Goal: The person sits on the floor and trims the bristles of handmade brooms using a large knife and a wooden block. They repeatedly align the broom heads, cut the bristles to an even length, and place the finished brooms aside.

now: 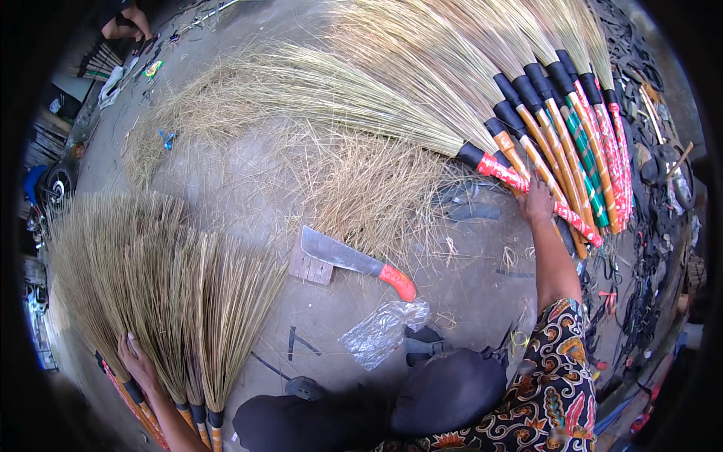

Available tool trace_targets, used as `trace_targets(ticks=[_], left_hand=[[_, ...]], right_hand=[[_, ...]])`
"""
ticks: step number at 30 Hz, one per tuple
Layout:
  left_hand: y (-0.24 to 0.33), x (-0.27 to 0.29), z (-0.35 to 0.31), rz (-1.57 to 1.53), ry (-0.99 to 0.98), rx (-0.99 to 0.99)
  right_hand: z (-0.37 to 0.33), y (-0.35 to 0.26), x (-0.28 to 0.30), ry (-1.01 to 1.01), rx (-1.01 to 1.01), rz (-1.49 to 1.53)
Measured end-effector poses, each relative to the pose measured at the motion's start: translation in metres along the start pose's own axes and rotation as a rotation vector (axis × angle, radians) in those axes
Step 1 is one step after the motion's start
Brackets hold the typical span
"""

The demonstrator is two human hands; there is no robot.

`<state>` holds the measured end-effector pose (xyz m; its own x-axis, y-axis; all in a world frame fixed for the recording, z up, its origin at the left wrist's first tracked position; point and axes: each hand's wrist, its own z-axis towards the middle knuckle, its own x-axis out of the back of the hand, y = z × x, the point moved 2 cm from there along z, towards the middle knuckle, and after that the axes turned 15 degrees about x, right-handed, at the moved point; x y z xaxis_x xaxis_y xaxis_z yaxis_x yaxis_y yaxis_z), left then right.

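Note:
At the upper right, my right hand (537,202) is closed around the red patterned handle of a grass broom (506,172). Its long pale bristles fan toward the upper left, and a black band joins them to the handle. Beside it several more grass brooms (557,135) lie in a row with brown, green and red handles. On the lower left my left hand (138,363) rests against the bristles of another bunch of grass brooms (173,294), fingers stretched out; part of the hand is hidden among the bristles.
A broad knife (343,255) with a red handle lies across a small wooden block (311,267). Loose straw (369,188) covers the middle ground. A clear plastic bag (384,331) lies near my knees. Dark strips (644,248) heap up at right; another person's legs (132,24) show far left.

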<state>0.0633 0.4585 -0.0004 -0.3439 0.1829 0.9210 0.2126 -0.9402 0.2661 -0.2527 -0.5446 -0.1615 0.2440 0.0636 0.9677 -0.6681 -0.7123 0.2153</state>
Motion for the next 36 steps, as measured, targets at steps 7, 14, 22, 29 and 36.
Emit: trace_targets(ticks=[7,14,22,29,36], left_hand=[[0.293,-0.007,-0.076,-0.38,-0.295,-0.301],[0.497,-0.029,-0.178,-0.721,-0.917,-0.357],[0.573,-0.015,-0.168,-0.898,-0.943,-0.184],[0.435,-0.045,-0.182,-0.798,-1.782,-0.09],[0.444,-0.08,-0.185,-0.588,-1.258,-0.299]], right_hand=[[-0.044,-0.022,0.045,0.19,0.358,0.448],[-0.125,-0.131,0.135,0.473,0.218,0.945],[-0.208,-0.308,0.196,0.292,1.18,1.536],[-0.098,-0.317,0.189,0.201,0.452,2.557],[-0.168,-0.392,0.157,-0.072,0.223,2.746]])
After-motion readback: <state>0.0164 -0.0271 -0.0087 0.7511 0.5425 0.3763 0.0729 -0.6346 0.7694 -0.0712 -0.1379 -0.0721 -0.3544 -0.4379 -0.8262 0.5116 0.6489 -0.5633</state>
